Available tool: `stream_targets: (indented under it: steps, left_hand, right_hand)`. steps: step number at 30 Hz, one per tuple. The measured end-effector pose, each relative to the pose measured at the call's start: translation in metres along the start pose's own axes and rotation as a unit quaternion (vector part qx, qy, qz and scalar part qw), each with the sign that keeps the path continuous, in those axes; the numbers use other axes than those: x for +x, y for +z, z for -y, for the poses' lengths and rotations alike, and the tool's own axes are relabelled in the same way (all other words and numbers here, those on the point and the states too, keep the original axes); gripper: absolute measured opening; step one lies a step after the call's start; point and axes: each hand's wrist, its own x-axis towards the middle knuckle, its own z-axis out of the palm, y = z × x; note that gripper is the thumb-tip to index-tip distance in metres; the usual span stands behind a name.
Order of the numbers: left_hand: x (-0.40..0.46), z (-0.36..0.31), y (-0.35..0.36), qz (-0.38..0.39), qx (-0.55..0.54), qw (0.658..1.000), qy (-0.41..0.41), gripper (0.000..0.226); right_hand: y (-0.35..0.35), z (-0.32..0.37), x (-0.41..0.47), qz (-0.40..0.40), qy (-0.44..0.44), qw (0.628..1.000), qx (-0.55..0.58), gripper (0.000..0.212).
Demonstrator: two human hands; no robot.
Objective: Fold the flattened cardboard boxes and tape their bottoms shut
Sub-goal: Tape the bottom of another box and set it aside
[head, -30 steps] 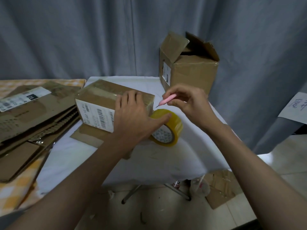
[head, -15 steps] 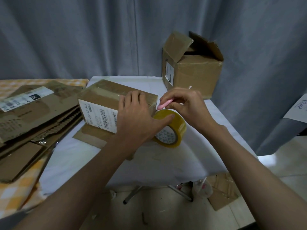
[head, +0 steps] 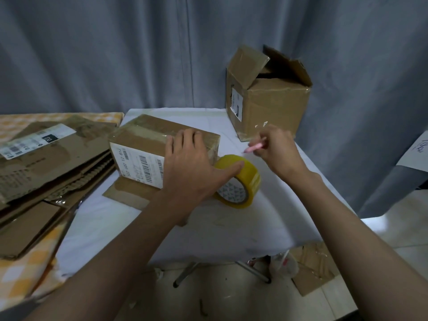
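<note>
Under the left hand (head: 185, 167) sits the box (head: 148, 147), taped side up on the white table (head: 143, 228), with one loose flap lying flat on the cloth toward the person. That hand lies flat on the box's near right corner, fingers straight across the top and thumb stretched out onto the tape roll (head: 240, 181), which stands on edge just right of the box and touches it. A white label (head: 139, 165) on the box's near side carries barcodes and digits that look like "602 12 814"; the rest is too small to read. The right hand (head: 278, 149), right of and beyond the roll, pinches a pink cutter (head: 254, 148) whose tip points left toward the box. Half a second ago this hand was hard against the roll's top with the cutter at the tape; now it is lifted and drawn back to the right, apart from roll and box, and blurred. The left hand, box and roll lie as before. Beyond the right hand stands a big box (head: 271, 105) with open flaps and an unreadable side label. Left of the left hand is a stack (head: 41, 163) of flattened cardboard, its top sheet bearing a barcode label with a black patch; its print cannot be read. Far right, a sheet (head: 416, 151) shows handwriting I cannot make out.
</note>
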Motion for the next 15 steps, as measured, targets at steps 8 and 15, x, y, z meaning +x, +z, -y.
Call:
stream_targets:
  steps: [8, 15]
  left_hand:
    - [0.0, 0.002, 0.001, 0.001, 0.0, 1.0, 0.0, 0.119]
    - [0.001, 0.001, 0.001, 0.002, -0.002, 1.0, -0.004, 0.118]
  right_hand:
    - [0.01, -0.032, -0.007, 0.188, 0.126, 0.968, -0.109, 0.034]
    - [-0.016, 0.019, -0.004, 0.17, 0.164, 0.958, 0.16, 0.014]
